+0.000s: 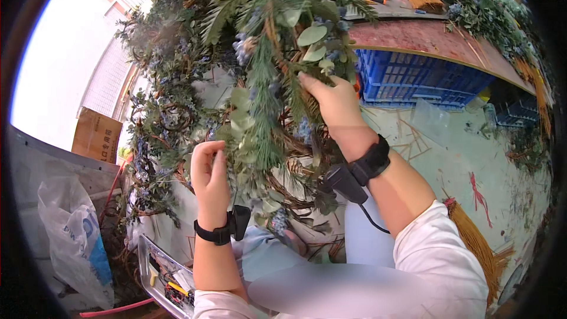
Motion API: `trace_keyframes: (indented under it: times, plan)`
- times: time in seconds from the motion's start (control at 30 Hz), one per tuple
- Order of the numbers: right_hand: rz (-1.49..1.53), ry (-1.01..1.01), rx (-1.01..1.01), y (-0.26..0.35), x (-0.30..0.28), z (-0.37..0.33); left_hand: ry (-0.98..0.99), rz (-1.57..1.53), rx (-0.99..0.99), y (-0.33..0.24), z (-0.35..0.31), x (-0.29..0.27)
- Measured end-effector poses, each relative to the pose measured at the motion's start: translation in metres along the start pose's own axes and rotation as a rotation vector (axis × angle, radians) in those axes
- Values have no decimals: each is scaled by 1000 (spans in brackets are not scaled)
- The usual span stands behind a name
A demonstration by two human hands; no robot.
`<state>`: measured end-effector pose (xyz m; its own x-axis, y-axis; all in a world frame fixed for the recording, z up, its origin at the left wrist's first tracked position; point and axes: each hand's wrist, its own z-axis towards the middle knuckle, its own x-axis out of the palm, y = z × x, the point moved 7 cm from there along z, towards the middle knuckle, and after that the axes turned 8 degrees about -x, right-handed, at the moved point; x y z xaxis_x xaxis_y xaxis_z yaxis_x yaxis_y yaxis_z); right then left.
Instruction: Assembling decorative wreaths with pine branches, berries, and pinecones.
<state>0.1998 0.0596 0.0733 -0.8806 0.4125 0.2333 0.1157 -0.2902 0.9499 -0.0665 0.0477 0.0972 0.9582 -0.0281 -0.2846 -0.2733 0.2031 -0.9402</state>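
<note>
The right hand (pixel 339 105) is gripping the greenery (pixel 266 127), which is hanging lengthwise at its left. The left hand (pixel 210 178) is hovering nearby, curled; its hold I cannot tell.

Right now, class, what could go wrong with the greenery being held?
Only the right hand clearly grips the greenery, so it might slip or swing. The black box and its cable by that wrist could snag in it. Its blue berries might drop off if knocked.
</note>
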Motion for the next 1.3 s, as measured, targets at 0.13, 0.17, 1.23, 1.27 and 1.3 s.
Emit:
trace_keyframes:
  times: [0.13,0.17,1.23,1.27,1.3]
  plan:
    - [54,-77,26,-7,-12,6,187,381,190,-16,-6,28]
    - [44,-75,25,-6,-11,5,219,360,182,-14,-6,32]
    - [-238,162,-80,-11,25,-21,362,-302,-462,67,22,59]
    - [-228,160,-79,-12,27,-22,359,-255,-451,69,23,57]
    - [-214,169,-90,-12,30,-22,343,-236,-413,73,24,49]
